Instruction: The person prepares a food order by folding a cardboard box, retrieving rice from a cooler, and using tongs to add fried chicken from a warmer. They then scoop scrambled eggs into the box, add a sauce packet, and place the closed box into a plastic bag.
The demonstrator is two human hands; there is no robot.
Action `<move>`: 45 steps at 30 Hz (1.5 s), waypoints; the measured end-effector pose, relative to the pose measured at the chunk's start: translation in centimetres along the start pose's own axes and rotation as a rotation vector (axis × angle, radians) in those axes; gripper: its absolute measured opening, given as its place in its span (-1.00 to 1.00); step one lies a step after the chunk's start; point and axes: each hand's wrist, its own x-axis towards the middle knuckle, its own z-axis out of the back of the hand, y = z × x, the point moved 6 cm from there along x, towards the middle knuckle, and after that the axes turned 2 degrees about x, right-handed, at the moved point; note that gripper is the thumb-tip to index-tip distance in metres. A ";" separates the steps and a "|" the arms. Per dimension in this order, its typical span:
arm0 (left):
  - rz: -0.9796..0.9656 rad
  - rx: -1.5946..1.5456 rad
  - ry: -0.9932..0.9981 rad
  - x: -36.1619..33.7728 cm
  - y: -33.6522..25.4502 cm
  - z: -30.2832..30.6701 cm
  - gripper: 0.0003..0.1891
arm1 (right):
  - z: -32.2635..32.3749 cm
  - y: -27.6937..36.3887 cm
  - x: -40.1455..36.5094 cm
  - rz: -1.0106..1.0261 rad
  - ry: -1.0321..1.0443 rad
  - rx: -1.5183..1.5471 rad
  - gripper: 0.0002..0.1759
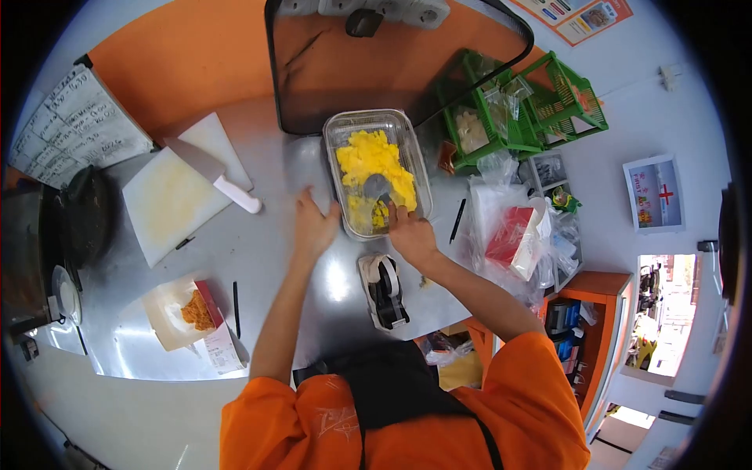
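A clear rectangular tray (424, 182) on the metal counter holds crumbly yellow food (368, 154), thicker at the far end and sparse at the near end. In my right hand (413, 236), which reaches over the tray's near right corner, is a spoon (377, 186) with a grey, rounded head lying in the yellow food. Its handle is mostly covered by my fingers. Just outside the tray's left wall is my left hand (316, 225), fingers apart and holding nothing. A tape dispenser (384, 294) sits between my forearms, below the tray.
Left of me, a white-handled knife (236, 193) rests across white cutting boards (160, 207). An opened box (163, 319) with fried chicken (199, 312) lies nearer. Black pens flank the work area. Right are green baskets (501, 129), plastic bags and a red-and-white box (513, 239). A dark mesh-like panel (329, 78) stands behind the tray.
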 end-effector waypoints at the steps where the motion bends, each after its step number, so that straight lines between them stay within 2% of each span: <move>1: 0.093 -0.045 0.088 -1.4 2.3 -2.5 -0.32 | -0.1 0.7 0.2 0.008 0.010 -0.027 -0.48; 4: 0.255 -0.275 0.278 -3.4 3.8 -6.2 -0.36 | 0.5 1.4 0.9 0.007 -0.017 -0.012 -0.45; 6: 0.362 -0.435 0.336 -4.6 1.2 -5.5 -0.40 | 0.8 1.4 1.1 -0.033 -0.064 0.064 -0.44; 8: 0.153 -0.310 0.199 -3.6 4.0 -7.6 -0.41 | 0.0 0.7 0.3 -0.095 -0.115 0.167 -0.47; 11: 0.034 -0.270 0.130 -3.2 5.6 -8.8 -0.44 | -1.0 -0.2 -0.7 -0.260 -0.212 0.462 -0.47; 14: 0.107 -0.384 0.187 -4.1 4.8 -8.2 -0.48 | -4.5 -1.4 0.5 -0.339 -0.376 1.011 -0.53; 17: 0.159 -0.465 0.238 -4.4 3.5 -7.5 -0.50 | -5.0 -0.3 1.5 -0.904 -0.089 1.927 -0.60; 18: 0.166 -0.479 0.246 -4.4 3.4 -7.4 -0.50 | -4.9 0.0 1.9 -1.018 -0.171 1.901 -0.72; 21: 0.155 -0.487 0.192 -4.3 4.0 -7.9 -0.50 | -5.5 0.1 3.4 -0.948 -0.323 1.807 -0.74; 24: 0.158 -0.480 0.189 -4.5 3.4 -7.7 -0.50 | -9.4 -0.5 4.3 -0.829 -0.484 1.341 -0.77; 27: 0.080 -0.388 0.140 -3.7 5.7 -9.5 -0.51 | -6.6 -0.4 5.0 -0.842 -0.314 1.084 -0.61; 30: 0.184 -0.490 0.187 -4.6 3.6 -8.2 -0.51 | -6.0 -0.7 5.5 -0.895 -0.238 1.119 -0.50; 33: 0.204 -0.523 0.168 -4.9 2.8 -7.6 -0.51 | -4.9 -0.5 5.8 -0.833 -0.264 0.837 -0.52; 36: 0.172 -0.399 0.172 -4.6 4.2 -8.5 -0.50 | -4.3 -0.3 5.9 -0.894 -0.223 0.801 -0.53; 39: 0.129 -0.360 0.097 -4.7 4.1 -8.5 -0.52 | -4.7 -0.9 6.6 -0.930 -0.070 0.908 -0.56; 42: 0.024 -0.333 0.031 -4.0 6.4 -10.2 -0.54 | -5.5 -1.9 7.2 -0.908 -0.012 0.906 -0.59; 45: 0.088 -0.602 0.081 -4.3 4.9 -9.5 -0.56 | -4.3 -3.2 7.0 -0.928 0.024 0.854 -0.53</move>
